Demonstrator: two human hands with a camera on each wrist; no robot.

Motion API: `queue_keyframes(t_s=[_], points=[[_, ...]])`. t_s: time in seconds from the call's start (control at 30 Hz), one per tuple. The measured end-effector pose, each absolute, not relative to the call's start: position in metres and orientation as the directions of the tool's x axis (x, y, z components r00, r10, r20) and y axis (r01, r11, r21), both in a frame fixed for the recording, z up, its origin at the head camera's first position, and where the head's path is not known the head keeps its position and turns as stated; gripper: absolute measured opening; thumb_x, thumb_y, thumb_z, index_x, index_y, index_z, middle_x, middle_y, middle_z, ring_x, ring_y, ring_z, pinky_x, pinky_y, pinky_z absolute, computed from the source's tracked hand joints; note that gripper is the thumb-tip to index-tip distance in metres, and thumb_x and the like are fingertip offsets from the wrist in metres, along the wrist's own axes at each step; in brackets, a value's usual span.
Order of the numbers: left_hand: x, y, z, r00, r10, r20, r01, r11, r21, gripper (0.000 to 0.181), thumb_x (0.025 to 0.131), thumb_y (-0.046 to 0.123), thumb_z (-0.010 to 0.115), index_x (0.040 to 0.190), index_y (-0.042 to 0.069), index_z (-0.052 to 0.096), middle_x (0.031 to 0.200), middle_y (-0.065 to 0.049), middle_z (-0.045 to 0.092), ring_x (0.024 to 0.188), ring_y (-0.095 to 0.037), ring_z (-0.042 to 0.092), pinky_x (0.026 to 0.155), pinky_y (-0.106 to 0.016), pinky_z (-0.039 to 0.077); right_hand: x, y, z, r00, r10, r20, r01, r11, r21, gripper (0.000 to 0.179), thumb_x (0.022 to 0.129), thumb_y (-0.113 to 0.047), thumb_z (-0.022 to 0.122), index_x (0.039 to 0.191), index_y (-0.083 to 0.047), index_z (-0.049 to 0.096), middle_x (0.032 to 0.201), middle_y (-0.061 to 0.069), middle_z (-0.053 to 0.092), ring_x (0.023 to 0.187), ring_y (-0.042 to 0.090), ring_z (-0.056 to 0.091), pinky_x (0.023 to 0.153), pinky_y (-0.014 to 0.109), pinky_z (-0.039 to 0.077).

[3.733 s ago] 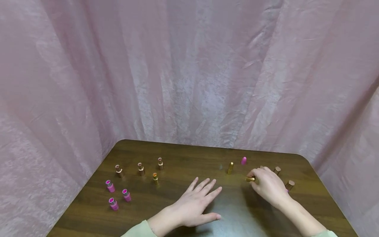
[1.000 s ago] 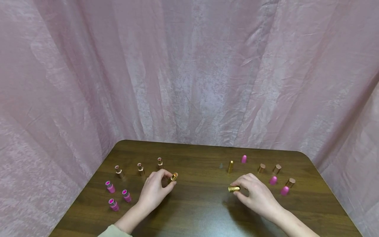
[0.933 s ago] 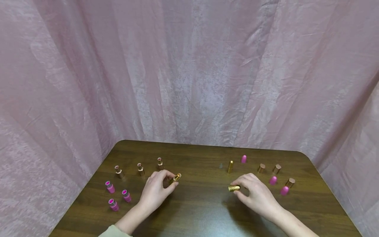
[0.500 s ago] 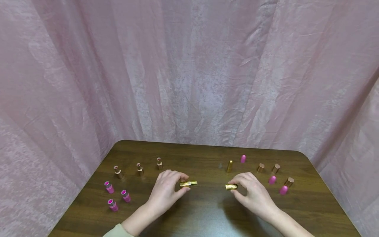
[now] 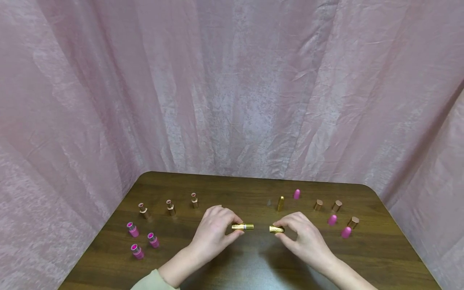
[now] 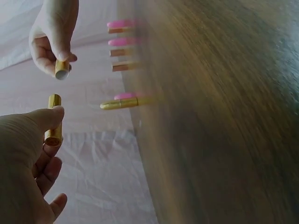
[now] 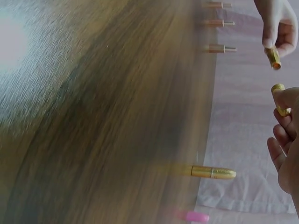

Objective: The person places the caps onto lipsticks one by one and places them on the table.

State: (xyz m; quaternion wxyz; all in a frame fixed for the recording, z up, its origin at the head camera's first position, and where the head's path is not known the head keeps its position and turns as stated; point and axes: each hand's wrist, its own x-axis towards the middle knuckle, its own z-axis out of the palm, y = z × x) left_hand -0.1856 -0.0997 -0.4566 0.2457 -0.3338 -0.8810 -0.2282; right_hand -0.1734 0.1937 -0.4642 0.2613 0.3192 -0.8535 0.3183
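In the head view my left hand (image 5: 213, 230) pinches an uncapped gold lipstick (image 5: 249, 226) between thumb and fingers, lying level with its narrow end to the right. Facing it, my right hand (image 5: 307, 237) holds a gold lipstick cap (image 5: 274, 229), its hollow end turned left. A short gap separates the two parts, which are roughly in line above the table. The left wrist view shows the cap's hollow mouth (image 6: 61, 73) over the gold lipstick (image 6: 54, 101). In the right wrist view, the lipstick's open tip (image 7: 276, 66) points at the cap (image 7: 279, 95).
Three rose-gold lipstick bases (image 5: 170, 208) and three pink ones (image 5: 153, 240) stand uncapped on the left of the wooden table (image 5: 232, 189). On the right stand a capped gold lipstick (image 5: 280, 204), three rose-gold caps (image 5: 318, 205) and three pink caps (image 5: 332, 220). A pink curtain (image 5: 232, 100) hangs behind.
My left hand, first spread flat, has picked up the gold lipstick, tipped it level and carried it right. My right hand has brought the gold cap left, narrowing the gap.
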Motion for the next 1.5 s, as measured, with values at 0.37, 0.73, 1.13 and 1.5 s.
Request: queue_keyframes(t_s=[0.37, 0.73, 1.13, 1.5], points=[[-0.185, -0.085, -0.455, -0.594, 0.526, 0.608, 0.751, 0.633, 0.186, 0.028, 0.079, 0.031, 0.09, 0.096, 0.024, 0.07, 0.096, 0.014, 0.067, 0.098, -0.011, 0.062, 0.109, -0.045, 0.041, -0.172, 0.18, -0.463, -0.653, -0.404, 0.641, -0.735, 0.543, -0.406, 0.035, 0.076, -0.012, 0.089, 0.105, -0.026, 0.074, 0.104, -0.018, 0.069, 0.101, 0.006, 0.06, 0.088, 0.019, 0.045], [-0.184, -0.08, -0.456, -0.584, 0.538, 0.608, 0.758, 0.629, 0.171, 0.027, 0.079, 0.032, 0.09, 0.096, 0.025, 0.07, 0.095, 0.014, 0.068, 0.099, -0.01, 0.062, 0.109, -0.043, 0.041, -0.171, 0.174, -0.463, -0.633, -0.407, 0.658, -0.752, 0.524, -0.399, 0.036, 0.075, -0.009, 0.089, 0.105, -0.024, 0.075, 0.104, -0.016, 0.069, 0.1, 0.008, 0.061, 0.088, 0.019, 0.045], [-0.182, -0.074, -0.459, -0.55, 0.548, 0.631, 0.783, 0.601, 0.161, 0.027, 0.078, 0.029, 0.09, 0.095, 0.023, 0.07, 0.095, 0.014, 0.068, 0.096, -0.007, 0.063, 0.109, -0.042, 0.041, -0.171, 0.17, -0.466, -0.642, -0.417, 0.644, -0.754, 0.498, -0.429, 0.033, 0.078, -0.01, 0.088, 0.105, -0.023, 0.075, 0.104, -0.015, 0.069, 0.101, 0.009, 0.061, 0.089, 0.02, 0.046], [-0.181, -0.072, -0.46, -0.533, 0.55, 0.643, 0.792, 0.593, 0.148, 0.028, 0.078, 0.029, 0.09, 0.094, 0.022, 0.069, 0.093, 0.013, 0.067, 0.095, -0.008, 0.062, 0.105, -0.043, 0.045, -0.171, 0.17, -0.47, -0.635, -0.419, 0.65, -0.76, 0.489, -0.427, 0.031, 0.079, -0.012, 0.087, 0.106, -0.022, 0.074, 0.105, -0.014, 0.069, 0.101, 0.009, 0.061, 0.089, 0.019, 0.045]])
